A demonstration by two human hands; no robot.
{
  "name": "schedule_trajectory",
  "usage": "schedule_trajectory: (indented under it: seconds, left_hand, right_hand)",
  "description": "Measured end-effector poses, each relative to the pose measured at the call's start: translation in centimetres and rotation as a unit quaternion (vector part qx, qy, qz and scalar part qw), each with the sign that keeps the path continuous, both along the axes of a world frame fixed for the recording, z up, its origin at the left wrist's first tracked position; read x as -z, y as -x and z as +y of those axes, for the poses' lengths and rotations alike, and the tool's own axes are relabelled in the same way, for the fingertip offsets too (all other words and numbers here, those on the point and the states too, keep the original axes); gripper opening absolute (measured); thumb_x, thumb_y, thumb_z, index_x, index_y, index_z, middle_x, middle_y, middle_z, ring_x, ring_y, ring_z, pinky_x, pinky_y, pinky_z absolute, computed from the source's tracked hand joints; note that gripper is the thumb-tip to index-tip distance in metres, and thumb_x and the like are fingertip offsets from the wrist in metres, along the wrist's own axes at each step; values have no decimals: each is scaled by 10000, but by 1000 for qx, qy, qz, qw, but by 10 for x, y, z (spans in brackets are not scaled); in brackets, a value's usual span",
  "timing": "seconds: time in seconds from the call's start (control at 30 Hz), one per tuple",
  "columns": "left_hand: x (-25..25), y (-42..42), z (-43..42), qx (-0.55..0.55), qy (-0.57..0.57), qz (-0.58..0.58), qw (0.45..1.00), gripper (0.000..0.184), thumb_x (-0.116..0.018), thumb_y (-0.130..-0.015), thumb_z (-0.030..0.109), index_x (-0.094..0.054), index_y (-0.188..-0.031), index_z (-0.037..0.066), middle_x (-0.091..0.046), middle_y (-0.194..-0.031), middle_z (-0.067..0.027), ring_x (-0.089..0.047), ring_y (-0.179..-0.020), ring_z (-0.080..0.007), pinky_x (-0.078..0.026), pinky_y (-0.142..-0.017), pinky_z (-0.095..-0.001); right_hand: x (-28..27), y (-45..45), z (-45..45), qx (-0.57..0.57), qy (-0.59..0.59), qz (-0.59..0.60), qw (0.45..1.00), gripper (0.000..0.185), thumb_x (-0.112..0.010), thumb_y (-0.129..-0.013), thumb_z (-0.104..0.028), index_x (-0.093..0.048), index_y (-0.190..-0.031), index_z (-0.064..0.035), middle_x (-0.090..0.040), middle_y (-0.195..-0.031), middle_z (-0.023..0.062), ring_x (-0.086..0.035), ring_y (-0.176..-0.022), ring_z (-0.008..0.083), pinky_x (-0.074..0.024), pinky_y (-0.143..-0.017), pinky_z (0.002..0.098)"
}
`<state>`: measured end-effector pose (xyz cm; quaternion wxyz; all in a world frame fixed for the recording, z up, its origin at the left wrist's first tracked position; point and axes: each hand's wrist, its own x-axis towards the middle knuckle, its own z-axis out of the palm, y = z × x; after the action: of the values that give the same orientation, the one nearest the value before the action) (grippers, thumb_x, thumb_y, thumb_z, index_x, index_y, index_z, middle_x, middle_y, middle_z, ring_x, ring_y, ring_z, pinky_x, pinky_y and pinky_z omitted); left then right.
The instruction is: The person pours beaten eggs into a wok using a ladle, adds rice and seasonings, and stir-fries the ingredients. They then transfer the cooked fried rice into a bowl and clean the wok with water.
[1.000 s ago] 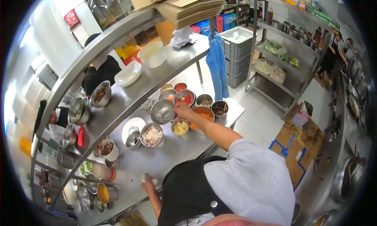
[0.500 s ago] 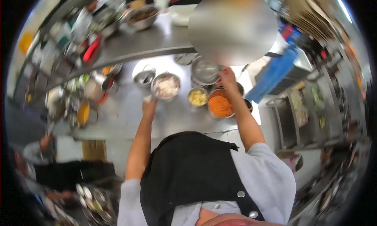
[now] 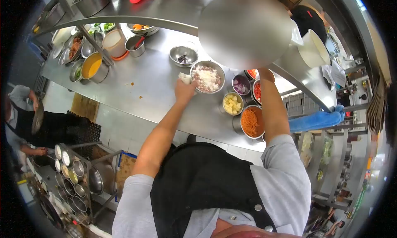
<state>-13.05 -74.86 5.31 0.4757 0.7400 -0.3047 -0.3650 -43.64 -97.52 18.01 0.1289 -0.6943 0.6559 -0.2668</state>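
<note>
Right one of the hands [image 3: 266,74] mostly hidden by a grey blur [image 3: 244,29]

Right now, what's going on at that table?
Someone in a black apron is at a metal table. The left hand holds a crumpled white cloth beside a bowl of chopped food. The right arm reaches past the shredded carrot; a blurred patch hides its grip.

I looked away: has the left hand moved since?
Yes: the left hand has moved away from the pot of orange liquid, towards the white-topped bowl.
</note>
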Motion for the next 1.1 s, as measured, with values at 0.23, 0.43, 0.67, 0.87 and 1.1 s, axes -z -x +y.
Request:
schedule_trajectory:
  seconds: [0.23,0.43,0.67,0.87,1.1]
  left_hand:
    - [-30,-6,30,-36,0,-3,999,601,-798,-740,258,-581,-1205,-54,-681,-1150,-256,-668,-1076,-380,-521,-934,-427]
    - [-22,-38,116,-9,0,66,998,561,-802,-772,166,-557,-1222,-63,-683,-1129,-194,-674,-1036,-285,-534,-900,-377]
    - [-48,-32,157,-12,39,193,980,491,-776,-878,177,-553,-1247,-58,-674,-1121,-118,-648,-985,-187,-533,-862,-321]
    - [-25,-33,221,-138,-19,173,975,433,-762,-837,119,-603,-1213,-28,-686,-1040,-93,-649,-930,-183,-534,-815,-329]
    - [-31,-52,299,-255,-7,161,953,350,-764,-794,78,-660,-1119,-5,-710,-950,-96,-692,-775,-193,-583,-676,-330]
  right_hand:
    - [43,-16,-45,-31,-21,37,999,335,-654,-929,-340,-699,-1056,-33,-719,-921,143,-709,-872,261,-543,-801,415]
    - [96,-76,-48,-131,30,33,990,383,-651,-938,-401,-711,-1014,-31,-724,-861,130,-724,-801,245,-556,-734,405]
    - [86,-206,69,-133,-361,-188,904,690,-598,-922,-642,-665,-1093,23,-714,-864,137,-703,-596,205,-496,-455,308]
    - [120,-230,47,-96,-369,-302,874,528,-739,-892,-459,-590,-1124,-9,-721,-881,150,-688,-633,230,-483,-484,339]
    - [86,-239,66,-194,-257,-258,911,168,-628,-863,-159,-575,-810,-8,-631,-711,94,-673,-588,195,-493,-415,314]
